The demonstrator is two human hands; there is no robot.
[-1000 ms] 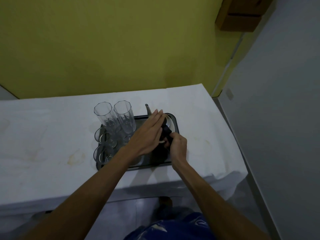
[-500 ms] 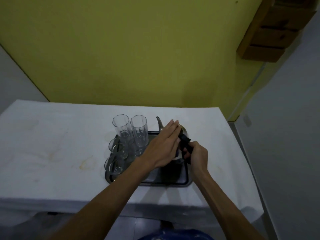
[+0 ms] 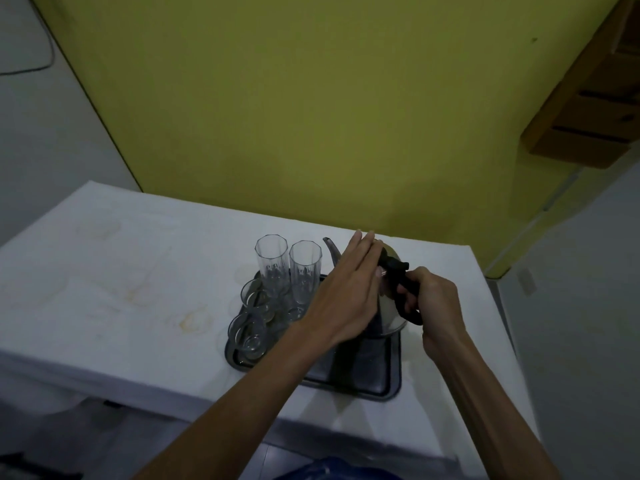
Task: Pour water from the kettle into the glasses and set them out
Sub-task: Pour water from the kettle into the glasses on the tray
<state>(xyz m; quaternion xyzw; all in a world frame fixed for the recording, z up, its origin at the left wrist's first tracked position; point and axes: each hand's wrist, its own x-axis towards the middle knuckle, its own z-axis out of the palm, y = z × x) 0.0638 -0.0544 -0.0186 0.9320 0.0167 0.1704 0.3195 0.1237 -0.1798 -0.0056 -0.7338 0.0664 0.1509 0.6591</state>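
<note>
A metal kettle [image 3: 389,311] with a thin spout and black handle stands at the right of a dark metal tray [image 3: 379,386]. My right hand [image 3: 433,306] grips the black handle. My left hand [image 3: 346,292] lies flat, fingers together, over the kettle's top and hides the lid. Two tall clear glasses [image 3: 272,265] [image 3: 304,271] stand upright at the tray's far left. In front of them are two short clear glasses [image 3: 254,299] [image 3: 246,336].
The tray rests on a table under a stained white cloth [image 3: 121,289], near its right end. A yellow wall [image 3: 311,116] rises behind it. A wooden shelf unit [image 3: 588,109] hangs at the upper right. The table's front edge drops off just below the tray.
The view has tilted upward and shifted, so the table appears lower. Both hands stay on the kettle; my right hand has settled further down the handle.
</note>
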